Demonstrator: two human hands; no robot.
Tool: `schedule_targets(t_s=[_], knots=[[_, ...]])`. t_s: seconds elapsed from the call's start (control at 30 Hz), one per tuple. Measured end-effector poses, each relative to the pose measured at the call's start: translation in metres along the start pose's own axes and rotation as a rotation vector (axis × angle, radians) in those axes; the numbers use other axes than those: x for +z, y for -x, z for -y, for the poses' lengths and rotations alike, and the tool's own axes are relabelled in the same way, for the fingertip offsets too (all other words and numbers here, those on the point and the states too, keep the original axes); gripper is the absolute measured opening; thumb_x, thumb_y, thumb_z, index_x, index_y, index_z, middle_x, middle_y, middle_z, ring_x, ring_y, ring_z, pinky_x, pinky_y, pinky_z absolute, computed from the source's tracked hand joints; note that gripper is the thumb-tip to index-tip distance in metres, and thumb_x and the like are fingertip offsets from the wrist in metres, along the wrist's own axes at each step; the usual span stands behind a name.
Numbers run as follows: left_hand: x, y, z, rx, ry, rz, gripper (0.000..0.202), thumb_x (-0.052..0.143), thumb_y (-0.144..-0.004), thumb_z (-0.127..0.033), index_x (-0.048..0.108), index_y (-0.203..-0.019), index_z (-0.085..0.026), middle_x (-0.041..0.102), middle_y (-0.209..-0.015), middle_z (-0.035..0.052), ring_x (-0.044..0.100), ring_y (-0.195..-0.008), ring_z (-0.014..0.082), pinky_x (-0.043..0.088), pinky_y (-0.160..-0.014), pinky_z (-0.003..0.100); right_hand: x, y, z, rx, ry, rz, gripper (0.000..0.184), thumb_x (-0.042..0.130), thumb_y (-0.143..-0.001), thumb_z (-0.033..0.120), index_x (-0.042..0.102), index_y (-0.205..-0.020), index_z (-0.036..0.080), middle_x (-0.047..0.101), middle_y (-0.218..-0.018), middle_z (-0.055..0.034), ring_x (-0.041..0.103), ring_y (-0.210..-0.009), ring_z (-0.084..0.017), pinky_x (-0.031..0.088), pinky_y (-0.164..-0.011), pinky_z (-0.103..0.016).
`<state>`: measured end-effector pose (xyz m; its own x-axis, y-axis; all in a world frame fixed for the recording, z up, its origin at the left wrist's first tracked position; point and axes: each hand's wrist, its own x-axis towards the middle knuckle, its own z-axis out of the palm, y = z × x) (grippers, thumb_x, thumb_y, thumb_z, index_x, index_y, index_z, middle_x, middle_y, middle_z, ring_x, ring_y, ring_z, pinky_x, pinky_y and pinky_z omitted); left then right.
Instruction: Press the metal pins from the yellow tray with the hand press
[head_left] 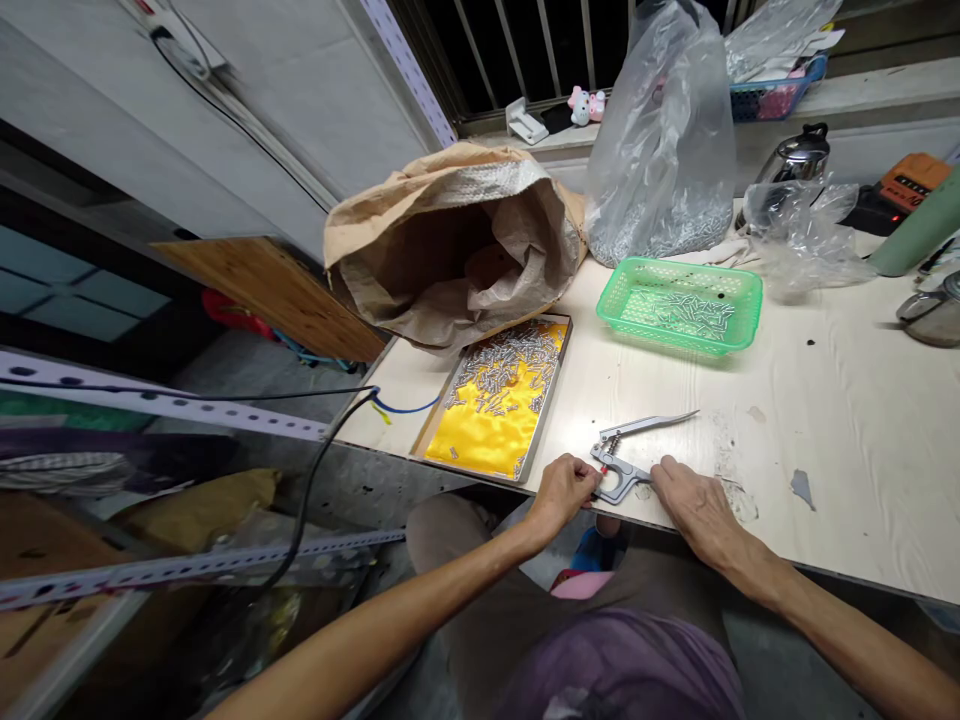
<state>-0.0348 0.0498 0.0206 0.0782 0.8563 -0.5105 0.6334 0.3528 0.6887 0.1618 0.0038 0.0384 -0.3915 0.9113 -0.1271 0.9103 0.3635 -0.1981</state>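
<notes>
A small metal hand press [628, 452] with a long raised lever stands at the front edge of the pale table [825, 420]. My left hand [564, 490] is closed in a pinch at the press's jaw, on something too small to name. My right hand [694, 505] lies on the table just right of the press base, fingers together and touching it. A tray [495, 400] lined with yellow cloth holds several small metal pieces to the left. A green basket [681, 304] with more metal pieces sits behind.
An open brown paper sack [457, 245] lies behind the tray. A clear plastic bag [664, 150] of metal parts stands at the back, with a kettle [799, 160], another clear bag [806, 235] and a green cylinder [919, 225] at the right. Black cables [315, 470] hang left.
</notes>
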Motion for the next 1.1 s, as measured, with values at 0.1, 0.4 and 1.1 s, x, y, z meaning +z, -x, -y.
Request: schedule_targets(t_s=[0.1, 0.4, 1.1], knots=[[-0.008, 0.000, -0.003, 0.074, -0.200, 0.046, 0.016, 0.056, -0.068, -0.024, 0.060, -0.058, -0.012, 0.056, -0.054, -0.0018, 0.055, -0.056, 0.0117, 0.038, -0.051, 0.019, -0.001, -0.001, -0.001, -0.010, -0.030, 0.005, 0.020, 0.042, -0.082, 0.001, 0.049, -0.085, 0.020, 0.053, -0.082, -0.0032, 0.046, -0.070, -0.015, 0.022, -0.053, -0.028], [-0.011, 0.003, -0.011, 0.072, -0.299, 0.096, 0.015, 0.054, -0.064, -0.023, 0.058, -0.053, -0.014, 0.054, -0.053, -0.0020, 0.054, -0.061, 0.0131, 0.034, -0.053, 0.019, -0.001, 0.001, -0.003, -0.019, -0.075, 0.013, 0.017, 0.041, -0.085, 0.005, 0.051, -0.087, 0.019, 0.053, -0.085, -0.0034, 0.046, -0.073, -0.016, 0.025, -0.055, -0.028], [-0.006, 0.004, -0.002, 0.119, -0.272, 0.046, 0.012, 0.053, -0.065, -0.019, 0.055, -0.054, -0.014, 0.052, -0.059, -0.0030, 0.049, -0.060, 0.0101, 0.036, -0.057, 0.020, -0.007, -0.089, -0.046, -0.231, 0.287, -0.256, 0.024, 0.040, -0.092, 0.010, 0.062, -0.086, 0.019, 0.062, -0.085, -0.0039, 0.045, -0.082, -0.019, 0.025, -0.084, -0.034]])
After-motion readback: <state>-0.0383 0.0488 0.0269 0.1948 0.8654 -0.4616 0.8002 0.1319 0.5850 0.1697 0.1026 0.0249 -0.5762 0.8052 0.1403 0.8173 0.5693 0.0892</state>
